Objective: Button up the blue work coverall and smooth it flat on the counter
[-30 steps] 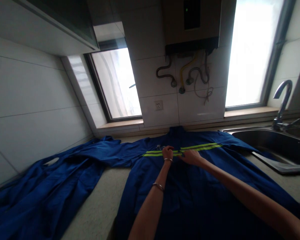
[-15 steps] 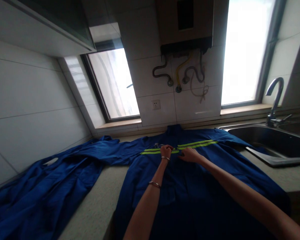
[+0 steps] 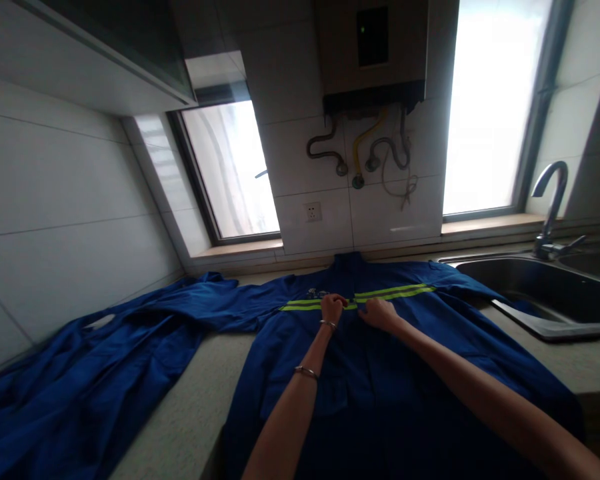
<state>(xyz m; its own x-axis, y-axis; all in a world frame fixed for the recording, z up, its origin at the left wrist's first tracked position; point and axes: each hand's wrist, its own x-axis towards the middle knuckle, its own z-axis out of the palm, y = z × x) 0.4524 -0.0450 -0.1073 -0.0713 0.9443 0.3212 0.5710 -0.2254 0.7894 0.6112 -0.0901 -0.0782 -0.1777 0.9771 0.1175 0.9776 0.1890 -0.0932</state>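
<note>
A blue work jacket [image 3: 400, 360] with yellow-green stripes across its chest lies spread on the counter, collar toward the wall. My left hand [image 3: 333, 307] is closed on the jacket's front edge at the stripes, beside the centre line. Just right of it, my right hand [image 3: 379, 313] is also closed, its fingers pinching the other front edge. A narrow gap separates the two hands. What sits between the fingertips is too small to make out. One sleeve reaches left, and the other runs to the sink's edge.
More blue clothing [image 3: 145, 353] is heaped on the counter [image 3: 195, 393] at the left. A sink [image 3: 545, 323] with a tall faucet [image 3: 553, 207] is at the right. Above the wall socket [image 3: 312, 212], pipes hang below a water heater [image 3: 375, 53].
The view has shifted very slightly. Both hands stay at the jacket's striped front, with the right hand's fingers drawn in a little.
</note>
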